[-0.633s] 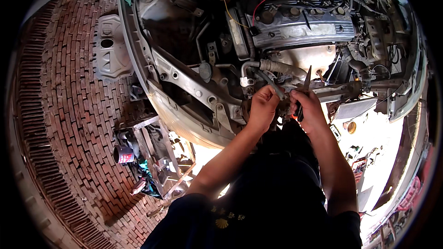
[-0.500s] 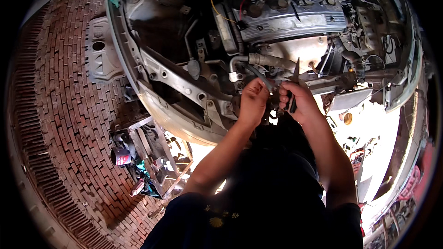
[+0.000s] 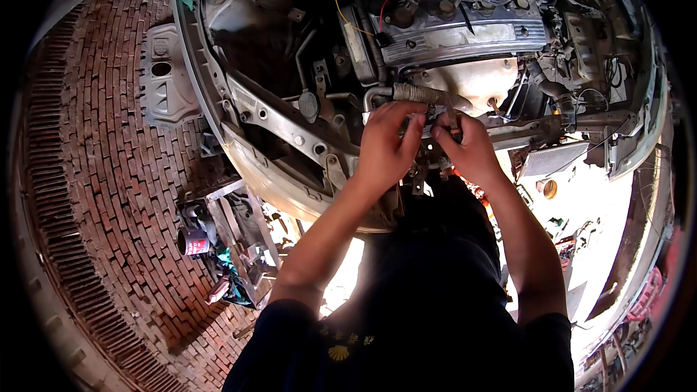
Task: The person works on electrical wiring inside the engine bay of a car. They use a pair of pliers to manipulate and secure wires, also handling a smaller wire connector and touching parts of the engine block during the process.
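In the front of an open car engine bay, both my hands work close together beside a metal pipe with a ribbed sleeve [image 3: 420, 93]. My left hand [image 3: 387, 147] is closed, its fingers bent over the spot just below the pipe's elbow, and they hide what lies in their grip. My right hand [image 3: 470, 147] is closed round a slim pointed tool [image 3: 452, 117], whose blurred tip rises past the fingers; its exact kind does not show. A pale heat shield [image 3: 479, 80] lies just beyond my hands.
The silver engine cover [image 3: 457, 42] stands beyond, with loose red and yellow wires at its left. The metal front crossmember [image 3: 290, 134] and bumper edge curve around at left. Lower left, a cart of parts holds a dark can [image 3: 193, 241]. A grey panel [image 3: 168, 76] lies on the brick floor.
My left hand has moved up and its fingers now cover the grey hose that showed between my hands. My right hand has turned, bringing its thumb inward, with the tool still in it.
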Tool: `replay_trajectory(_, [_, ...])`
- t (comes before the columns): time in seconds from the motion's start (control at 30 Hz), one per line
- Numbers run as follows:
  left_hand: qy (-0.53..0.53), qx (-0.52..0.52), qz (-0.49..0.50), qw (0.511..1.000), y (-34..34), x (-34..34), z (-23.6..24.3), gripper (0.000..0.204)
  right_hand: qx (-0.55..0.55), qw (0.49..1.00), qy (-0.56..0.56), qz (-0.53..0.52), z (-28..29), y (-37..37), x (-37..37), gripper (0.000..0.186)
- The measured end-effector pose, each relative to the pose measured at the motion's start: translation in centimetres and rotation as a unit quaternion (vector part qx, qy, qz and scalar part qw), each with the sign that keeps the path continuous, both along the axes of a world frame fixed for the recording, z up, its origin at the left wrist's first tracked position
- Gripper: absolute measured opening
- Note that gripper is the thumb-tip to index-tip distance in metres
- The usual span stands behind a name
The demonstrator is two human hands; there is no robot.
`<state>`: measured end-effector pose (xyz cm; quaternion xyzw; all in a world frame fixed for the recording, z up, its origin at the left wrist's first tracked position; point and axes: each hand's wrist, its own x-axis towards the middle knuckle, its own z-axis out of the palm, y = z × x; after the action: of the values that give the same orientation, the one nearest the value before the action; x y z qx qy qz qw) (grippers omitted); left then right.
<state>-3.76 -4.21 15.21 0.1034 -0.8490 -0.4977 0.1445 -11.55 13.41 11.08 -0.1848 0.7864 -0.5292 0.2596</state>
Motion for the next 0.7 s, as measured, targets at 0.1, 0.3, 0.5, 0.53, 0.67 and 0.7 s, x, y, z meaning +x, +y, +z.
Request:
replay_trajectory(0.1, [-0.044, -0.093, -0.068, 0.992, -0.3, 0.0, -0.4, 0.018, -0.031, 0.995, -0.093, 0.003, 0.4, 0.0, 0.0, 0.021])
replay_trajectory(0.3, [-0.055, -0.187, -0.064, 0.979, 0.5, 1.3, -0.5, 0.012, -0.074, 0.995, -0.068, 0.0, 0.3, -0.2, -0.4, 0.02])
replay_trajectory(0.5, [-0.017, -0.242, -0.043, 0.969, 0.1, 1.7, -0.6, 0.014, -0.186, 0.854, -0.48, -0.073, -0.2, 0.2, -0.1, 0.016])
replay_trajectory(0.53, [-0.005, -0.248, -0.038, 0.968, 0.1, 1.9, -0.6, 0.013, -0.183, 0.857, -0.477, -0.07, 0.2, 0.2, -0.2, 0.016])
replay_trajectory(0.67, [0.034, -0.227, -0.007, 0.973, -0.8, 2.5, -2.2, 0.019, -0.121, 0.905, -0.4, -0.074, 1.3, 0.5, -2.9, 0.025])
replay_trajectory(0.7, [0.035, -0.223, -0.008, 0.974, -1.0, 2.5, -2.2, 0.019, -0.089, 0.943, -0.312, -0.074, 1.0, 0.4, -3.8, 0.031])
